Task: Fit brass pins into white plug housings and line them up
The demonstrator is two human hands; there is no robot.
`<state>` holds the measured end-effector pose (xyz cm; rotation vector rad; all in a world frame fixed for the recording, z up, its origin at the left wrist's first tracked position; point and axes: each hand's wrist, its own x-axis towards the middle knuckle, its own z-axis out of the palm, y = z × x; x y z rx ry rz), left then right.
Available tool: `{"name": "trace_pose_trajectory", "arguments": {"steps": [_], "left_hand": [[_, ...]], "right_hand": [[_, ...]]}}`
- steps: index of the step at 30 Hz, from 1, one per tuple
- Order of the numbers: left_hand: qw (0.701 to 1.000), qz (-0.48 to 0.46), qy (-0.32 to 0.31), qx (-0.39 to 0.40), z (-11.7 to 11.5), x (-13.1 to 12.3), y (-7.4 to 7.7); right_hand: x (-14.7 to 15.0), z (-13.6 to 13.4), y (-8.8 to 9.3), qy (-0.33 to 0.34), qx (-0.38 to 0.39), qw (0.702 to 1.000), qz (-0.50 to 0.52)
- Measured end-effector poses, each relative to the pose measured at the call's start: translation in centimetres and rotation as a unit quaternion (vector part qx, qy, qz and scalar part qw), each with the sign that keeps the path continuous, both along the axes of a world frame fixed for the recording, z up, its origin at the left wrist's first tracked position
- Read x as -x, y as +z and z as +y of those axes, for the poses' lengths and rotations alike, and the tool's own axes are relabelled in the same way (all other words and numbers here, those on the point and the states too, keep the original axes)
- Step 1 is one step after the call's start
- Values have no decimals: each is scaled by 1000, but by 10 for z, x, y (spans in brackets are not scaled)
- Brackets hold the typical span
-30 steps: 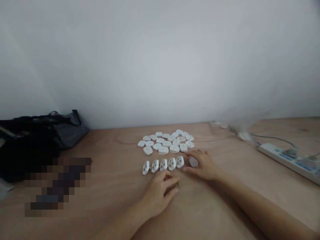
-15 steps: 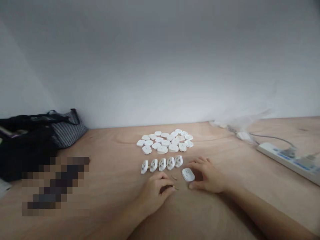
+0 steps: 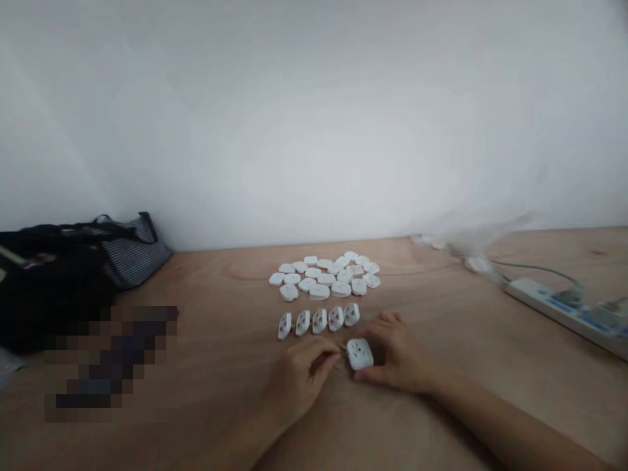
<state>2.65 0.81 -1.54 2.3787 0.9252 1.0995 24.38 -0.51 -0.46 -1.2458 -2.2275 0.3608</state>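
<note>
My right hand [image 3: 400, 353] grips a white square socket piece [image 3: 360, 354] between thumb and fingers, its slotted face turned up toward me. Just left of it, my left hand [image 3: 301, 373] is closed in a pinch. A small thin brass-coloured piece [image 3: 342, 348] shows at its fingertips, against the left side of the socket piece; its exact shape is too small to make out. Beyond the hands, several similar socket pieces [image 3: 319, 321] stand on edge in a row. Farther back lies a cluster of white plastic pieces [image 3: 326, 279], flat on the wooden table [image 3: 220, 366].
A white power strip [image 3: 564, 311] with plugs and a cable lies at the right, near a clear plastic bag [image 3: 483, 245]. On the left sit a black bag [image 3: 53, 288] with a striped part and a pixelated dark object [image 3: 118, 360]. A pale wall [image 3: 314, 131] rises behind the table.
My right hand has tilted the socket piece up and brought it left, toward my left hand. My left fingertips have moved up to its side.
</note>
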Motion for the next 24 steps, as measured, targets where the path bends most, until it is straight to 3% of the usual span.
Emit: {"name": "trace_pose_trajectory", "arguments": {"steps": [13,24], "left_hand": [[996,13,-58,-65,-1,-2,2],[997,-13,-39,-70,-4,-6,6]], "right_hand": [[7,-3,-3,15,-38,999,27],[11,-4,-2,8,-58,998,9]]}}
